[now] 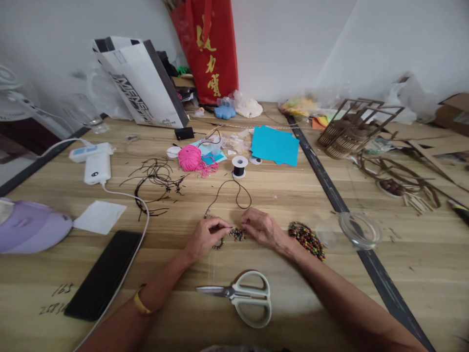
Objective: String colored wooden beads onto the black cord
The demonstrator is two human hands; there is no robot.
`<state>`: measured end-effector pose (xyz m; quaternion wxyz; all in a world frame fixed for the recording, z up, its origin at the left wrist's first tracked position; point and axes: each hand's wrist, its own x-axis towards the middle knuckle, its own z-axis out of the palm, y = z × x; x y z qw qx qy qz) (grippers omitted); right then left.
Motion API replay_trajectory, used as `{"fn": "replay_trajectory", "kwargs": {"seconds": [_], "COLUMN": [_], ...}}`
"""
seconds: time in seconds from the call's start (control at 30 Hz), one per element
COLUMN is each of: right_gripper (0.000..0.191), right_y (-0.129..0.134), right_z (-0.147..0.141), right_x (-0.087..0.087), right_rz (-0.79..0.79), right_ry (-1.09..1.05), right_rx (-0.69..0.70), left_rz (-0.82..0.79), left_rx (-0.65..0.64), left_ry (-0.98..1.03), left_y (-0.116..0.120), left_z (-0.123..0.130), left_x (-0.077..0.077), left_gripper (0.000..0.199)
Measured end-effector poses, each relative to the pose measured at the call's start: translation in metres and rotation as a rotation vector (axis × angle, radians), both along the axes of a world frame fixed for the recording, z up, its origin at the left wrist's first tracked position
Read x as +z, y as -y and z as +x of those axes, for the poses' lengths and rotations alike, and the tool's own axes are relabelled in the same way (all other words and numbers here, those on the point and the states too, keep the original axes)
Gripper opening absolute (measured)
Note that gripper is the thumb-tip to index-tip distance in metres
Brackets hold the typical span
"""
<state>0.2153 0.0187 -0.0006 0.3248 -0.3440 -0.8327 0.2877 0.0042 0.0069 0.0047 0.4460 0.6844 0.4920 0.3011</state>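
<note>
My left hand (207, 236) pinches the dark cord close to its tip, thumb and forefinger pressed together. A short strand of coloured beads (219, 244) hangs beneath it. Small loose beads (238, 234) lie on the table between the two hands. Beside them, my right hand (263, 227) has thumb and fingers closed together; whatever is between them is too small to make out. Black cord (219, 188) loops from a white-rimmed spool (239, 167) toward my left hand. To the right of my right hand lies a coiled pile of coloured beads (307, 239).
Scissors (242, 297) lie in front of me. A phone (104, 274), white cable and power bank (97, 167) are on the left. Pink yarn (190, 158), black cord scraps (157, 181) and blue sheets (274, 145) lie behind the hands. A clear round lid (359, 230) is at right.
</note>
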Motion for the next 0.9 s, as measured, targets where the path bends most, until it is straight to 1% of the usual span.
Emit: {"fn": "replay_trajectory", "kwargs": {"seconds": [0.17, 0.4, 0.47, 0.6, 0.73, 0.9], "right_gripper": [0.011, 0.012, 0.011, 0.012, 0.012, 0.010], "right_y": [-0.005, -0.007, -0.006, -0.004, -0.001, -0.001], "right_z": [0.008, 0.015, 0.015, 0.012, 0.008, 0.005], "right_x": [0.005, 0.008, 0.009, 0.012, 0.015, 0.012], "right_rz": [-0.018, -0.020, -0.019, 0.019, 0.069, 0.124], "right_ry": [0.154, 0.361, 0.401, 0.444, 0.512, 0.591], "right_rx": [0.052, -0.001, 0.009, 0.065, 0.086, 0.093], "left_rz": [0.037, 0.054, 0.061, 0.067, 0.063, 0.058], "left_rx": [-0.006, -0.039, -0.040, -0.041, -0.047, -0.053], "left_ry": [-0.049, -0.070, -0.074, -0.085, -0.087, -0.088], "left_y": [-0.001, -0.002, -0.002, -0.002, -0.002, -0.002], "left_z": [-0.001, 0.000, 0.000, 0.000, 0.000, 0.000], "left_x": [-0.005, -0.005, -0.005, -0.006, -0.007, -0.007], "left_gripper": [0.014, 0.013, 0.012, 0.011, 0.010, 0.010]}}
